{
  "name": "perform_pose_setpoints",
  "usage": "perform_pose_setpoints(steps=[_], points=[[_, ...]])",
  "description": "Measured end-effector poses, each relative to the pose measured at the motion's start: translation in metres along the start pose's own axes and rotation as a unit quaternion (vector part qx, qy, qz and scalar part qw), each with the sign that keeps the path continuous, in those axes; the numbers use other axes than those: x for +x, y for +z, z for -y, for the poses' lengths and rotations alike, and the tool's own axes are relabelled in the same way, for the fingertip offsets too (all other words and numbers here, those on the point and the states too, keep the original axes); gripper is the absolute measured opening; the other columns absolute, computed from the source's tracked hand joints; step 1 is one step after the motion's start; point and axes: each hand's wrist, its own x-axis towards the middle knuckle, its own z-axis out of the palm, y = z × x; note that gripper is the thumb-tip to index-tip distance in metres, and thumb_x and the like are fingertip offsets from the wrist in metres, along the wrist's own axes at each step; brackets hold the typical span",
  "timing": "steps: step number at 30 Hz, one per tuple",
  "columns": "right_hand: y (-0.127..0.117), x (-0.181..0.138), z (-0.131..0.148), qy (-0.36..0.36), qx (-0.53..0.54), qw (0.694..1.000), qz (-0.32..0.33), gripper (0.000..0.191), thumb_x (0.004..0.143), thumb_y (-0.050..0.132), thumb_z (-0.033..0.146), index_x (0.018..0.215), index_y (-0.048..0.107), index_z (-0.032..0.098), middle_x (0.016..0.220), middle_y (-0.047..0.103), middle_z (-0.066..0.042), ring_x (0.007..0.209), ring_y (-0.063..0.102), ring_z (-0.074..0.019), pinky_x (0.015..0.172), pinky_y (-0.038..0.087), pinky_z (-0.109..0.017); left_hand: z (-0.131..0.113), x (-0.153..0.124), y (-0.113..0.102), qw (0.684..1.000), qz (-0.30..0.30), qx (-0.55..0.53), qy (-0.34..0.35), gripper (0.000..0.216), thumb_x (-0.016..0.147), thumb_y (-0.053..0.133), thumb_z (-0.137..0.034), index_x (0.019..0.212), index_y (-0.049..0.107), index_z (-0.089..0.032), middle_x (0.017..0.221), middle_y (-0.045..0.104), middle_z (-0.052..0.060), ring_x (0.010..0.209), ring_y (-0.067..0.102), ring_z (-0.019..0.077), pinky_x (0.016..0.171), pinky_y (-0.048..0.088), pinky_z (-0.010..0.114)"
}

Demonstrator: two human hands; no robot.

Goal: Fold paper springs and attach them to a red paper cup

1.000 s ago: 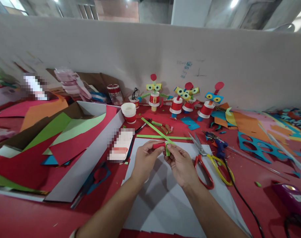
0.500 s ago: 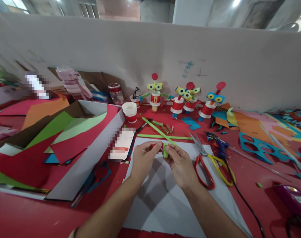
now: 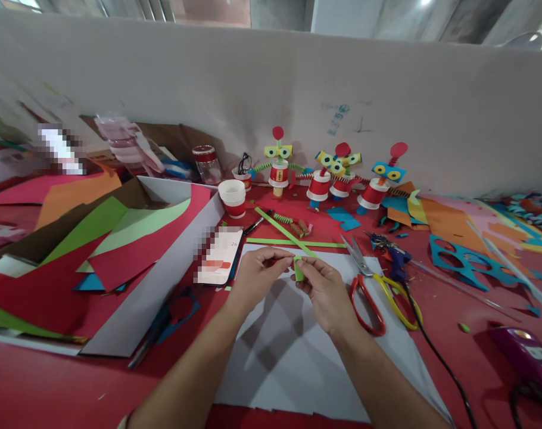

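Note:
My left hand (image 3: 255, 277) and my right hand (image 3: 327, 292) meet above a white sheet (image 3: 298, 357) on the red table. Both pinch a small folded piece made of a green paper strip (image 3: 298, 268) and a red strip, of which only a sliver shows between the left fingers. The left fingers are curled around the red end. With thumb and forefinger the right hand grips the green end. Long green strips (image 3: 293, 242) lie just beyond the hands.
Scissors with red and yellow handles (image 3: 371, 289) lie right of my hands, a blue glue gun (image 3: 393, 256) with a black cord beyond them. Paper-cup figures (image 3: 318, 185) stand along the wall. Coloured paper sheets (image 3: 132, 238) pile up left. A purple device (image 3: 525, 357) sits far right.
The red strip has been folded in and is now almost hidden in the left fingers. Both hands stay together over the white sheet, a little nearer the green strips.

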Motion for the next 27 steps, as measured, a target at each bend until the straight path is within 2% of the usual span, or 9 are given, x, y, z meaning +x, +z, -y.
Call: perform_pose_setpoints(steps=[5, 12, 15, 19, 23, 27], points=[[-0.002, 0.001, 0.001, 0.016, -0.016, 1.000, 0.004, 0.022, 0.058, 0.081, 0.032, 0.069, 0.071, 0.016, 0.063, 0.064, 0.001, 0.058, 0.052, -0.0085, 0.059, 0.041, -0.023, 0.000, 0.001, -0.003, 0.999, 0.013, -0.024, -0.037, 0.009, 0.067, 0.073, -0.024, 0.073, 0.075, -0.017, 0.069, 0.070, 0.003, 0.064, 0.059, 0.0137, 0.063, 0.048, 0.025], [-0.002, 0.001, 0.004, 0.026, -0.022, 0.999, 0.002, 0.023, 0.057, 0.083, 0.032, 0.069, 0.071, 0.016, 0.065, 0.064, 0.001, 0.058, 0.055, -0.0088, 0.059, 0.044, -0.022, 0.000, 0.002, -0.007, 0.998, 0.031, -0.029, -0.038, 0.009, 0.070, 0.071, -0.024, 0.073, 0.074, -0.017, 0.069, 0.068, 0.003, 0.064, 0.055, 0.0125, 0.062, 0.045, 0.025], [-0.002, 0.002, 0.003, 0.034, 0.012, 0.999, 0.008, 0.021, 0.057, 0.083, 0.030, 0.067, 0.071, 0.017, 0.062, 0.062, 0.002, 0.056, 0.053, -0.0074, 0.055, 0.043, -0.019, -0.001, 0.002, -0.007, 0.995, 0.043, -0.077, -0.038, 0.011, 0.070, 0.073, -0.026, 0.075, 0.074, -0.016, 0.068, 0.067, 0.003, 0.065, 0.057, 0.0122, 0.065, 0.045, 0.025], [-0.003, 0.003, 0.001, 0.038, 0.073, 0.997, 0.002, 0.018, 0.058, 0.083, 0.028, 0.065, 0.069, 0.018, 0.056, 0.058, 0.004, 0.054, 0.052, -0.0074, 0.050, 0.041, -0.018, 0.002, 0.002, -0.002, 0.972, 0.017, -0.217, -0.094, 0.023, 0.073, 0.072, -0.033, 0.089, 0.074, -0.017, 0.069, 0.067, 0.002, 0.060, 0.058, 0.0106, 0.065, 0.047, 0.025], [-0.004, 0.004, 0.001, 0.061, 0.119, 0.991, -0.014, 0.018, 0.056, 0.083, 0.024, 0.065, 0.069, 0.018, 0.060, 0.062, 0.003, 0.054, 0.054, -0.0075, 0.047, 0.041, -0.018, 0.008, 0.002, 0.004, 0.946, -0.009, -0.292, -0.140, 0.016, 0.072, 0.072, -0.018, 0.088, 0.074, -0.016, 0.073, 0.066, 0.002, 0.063, 0.058, 0.0086, 0.065, 0.048, 0.021], [-0.005, 0.005, -0.001, 0.075, 0.139, 0.987, -0.011, 0.017, 0.057, 0.083, 0.023, 0.066, 0.070, 0.017, 0.064, 0.066, 0.001, 0.054, 0.052, -0.0066, 0.046, 0.040, -0.017, 0.013, 0.001, 0.008, 0.919, -0.019, -0.347, -0.188, 0.021, 0.069, 0.069, -0.011, 0.088, 0.074, -0.019, 0.065, 0.064, 0.000, 0.062, 0.059, 0.0089, 0.068, 0.049, 0.022]])
